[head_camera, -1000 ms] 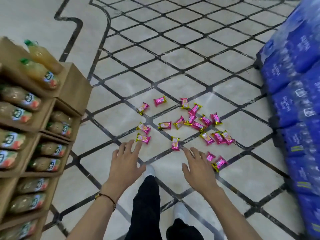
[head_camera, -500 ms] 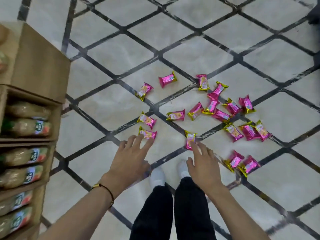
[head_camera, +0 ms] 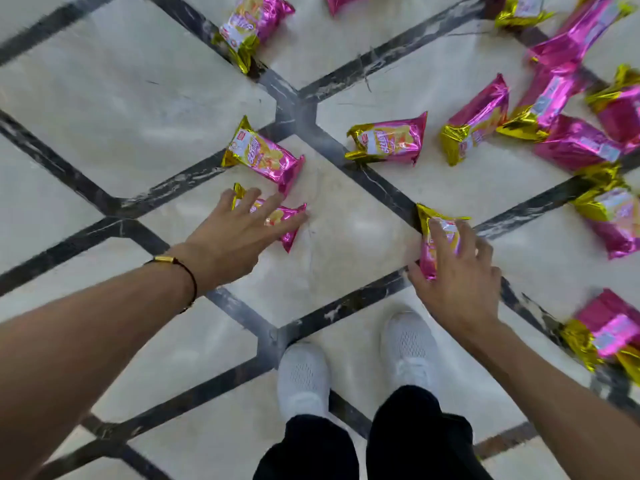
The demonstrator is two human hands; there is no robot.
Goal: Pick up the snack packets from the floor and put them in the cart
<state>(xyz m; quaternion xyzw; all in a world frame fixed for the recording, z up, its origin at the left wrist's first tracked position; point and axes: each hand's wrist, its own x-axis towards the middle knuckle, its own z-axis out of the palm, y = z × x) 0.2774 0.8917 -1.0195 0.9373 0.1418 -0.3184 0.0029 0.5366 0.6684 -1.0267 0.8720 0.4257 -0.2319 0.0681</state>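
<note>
You are at the very start. Every one of the snack packets (head_camera: 388, 140) in view lies on the floor (head_camera: 121, 116), none has been lifted, and the cart is out of sight (so nothing can be counted as delivered). Your left hand (head_camera: 235, 233) lies with its fingers spread and nearly straight across the left packet (head_camera: 289, 220), touching it but not closed round it. Your right hand (head_camera: 460, 282) has its thumb against one edge of the right packet (head_camera: 429, 254) and its fingers bent over the top, pinching it where it sits just ahead of your shoes (head_camera: 304, 375). Many more packets lie beyond and to your right.

Half a second ago your fingertips barely reached these two packets. You have since bent lower, the packets fill more of the view, and the cardboard shelf of bottles on your left has dropped out of sight.
</note>
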